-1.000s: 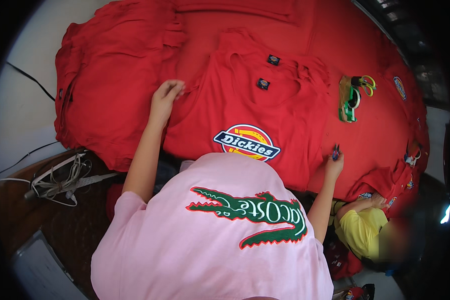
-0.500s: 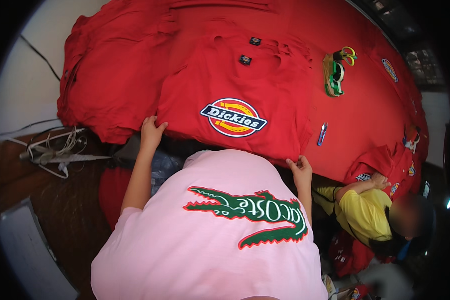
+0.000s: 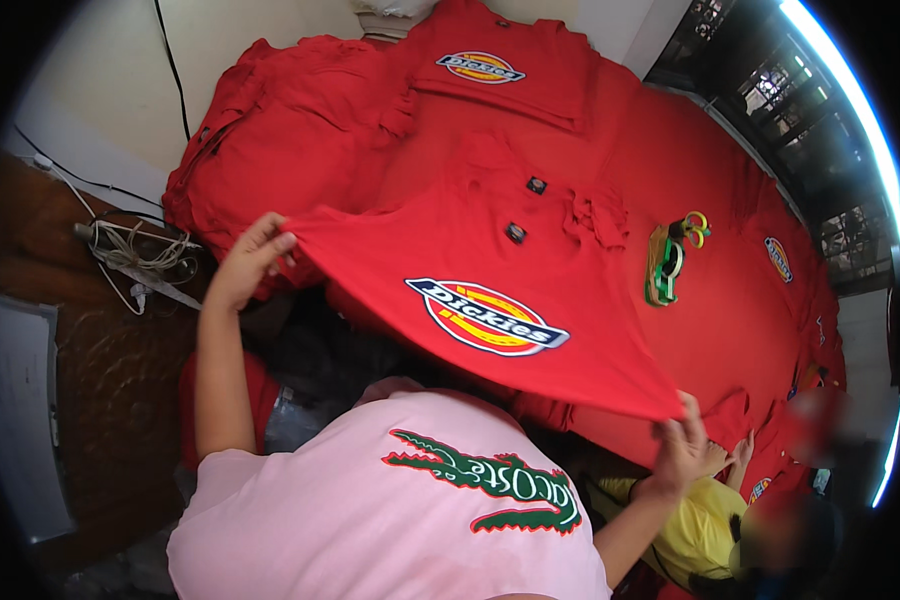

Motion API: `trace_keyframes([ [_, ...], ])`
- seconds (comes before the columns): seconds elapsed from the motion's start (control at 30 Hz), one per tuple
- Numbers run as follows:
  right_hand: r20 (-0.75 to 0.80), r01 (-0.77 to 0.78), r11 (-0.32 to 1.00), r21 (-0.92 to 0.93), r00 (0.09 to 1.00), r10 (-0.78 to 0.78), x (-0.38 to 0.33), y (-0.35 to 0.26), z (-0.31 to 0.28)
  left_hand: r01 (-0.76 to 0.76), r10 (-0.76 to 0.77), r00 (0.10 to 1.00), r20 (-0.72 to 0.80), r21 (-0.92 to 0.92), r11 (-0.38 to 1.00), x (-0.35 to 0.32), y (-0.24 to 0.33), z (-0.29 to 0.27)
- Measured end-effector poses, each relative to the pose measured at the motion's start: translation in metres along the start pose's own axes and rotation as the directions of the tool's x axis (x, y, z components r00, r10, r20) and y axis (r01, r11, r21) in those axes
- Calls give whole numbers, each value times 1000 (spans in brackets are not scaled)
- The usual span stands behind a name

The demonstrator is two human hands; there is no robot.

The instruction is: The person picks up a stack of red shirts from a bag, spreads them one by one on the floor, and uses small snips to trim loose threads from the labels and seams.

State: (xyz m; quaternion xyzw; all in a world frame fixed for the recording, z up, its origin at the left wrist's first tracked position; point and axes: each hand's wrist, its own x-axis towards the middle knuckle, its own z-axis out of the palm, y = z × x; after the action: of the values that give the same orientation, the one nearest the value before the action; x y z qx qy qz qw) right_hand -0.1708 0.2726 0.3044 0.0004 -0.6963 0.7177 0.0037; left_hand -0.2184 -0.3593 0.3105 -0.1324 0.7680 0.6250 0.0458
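Left hand (image 3: 245, 262) pinching one corner of the red garment (image 3: 490, 310), right hand (image 3: 682, 447) gripping the opposite corner. Spread taut between both. Beyond, green tape dispenser (image 3: 662, 268) on the red-covered counter (image 3: 730, 330).

red garment (image 3: 490, 300): matt cloth | scissors (image 3: 692, 226): glossy plastic handles

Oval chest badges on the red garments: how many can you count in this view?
3: one on the lifted garment, one on the far folded garment, one at the right pile. Others may be hidden.

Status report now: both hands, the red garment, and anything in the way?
Left hand and right hand each grip a hem corner. Red garment lifted, spread over the red pile. Scissors lie beside it, apart.
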Motion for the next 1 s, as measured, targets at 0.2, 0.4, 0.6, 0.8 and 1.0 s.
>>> trace_keyframes([
  [0.2,-392,599,794,99,757,-523,69,-112,-37,-385,381,922,-72,-289,876,34,124,-34],
  [0.4,-208,308,950,51,934,-291,266,-100,9,-81,77,986,147,25,996,218,151,-17],
  [0.6,-305,580,807,-107,754,-582,423,-133,45,-445,451,887,-95,82,892,425,218,-40],
  [0.8,-309,604,772,-198,709,-635,520,-119,106,-525,512,815,-273,27,851,506,257,-62],
  [1.0,-145,449,674,-586,760,-633,575,25,119,-345,353,935,-43,134,929,569,145,-32],
])
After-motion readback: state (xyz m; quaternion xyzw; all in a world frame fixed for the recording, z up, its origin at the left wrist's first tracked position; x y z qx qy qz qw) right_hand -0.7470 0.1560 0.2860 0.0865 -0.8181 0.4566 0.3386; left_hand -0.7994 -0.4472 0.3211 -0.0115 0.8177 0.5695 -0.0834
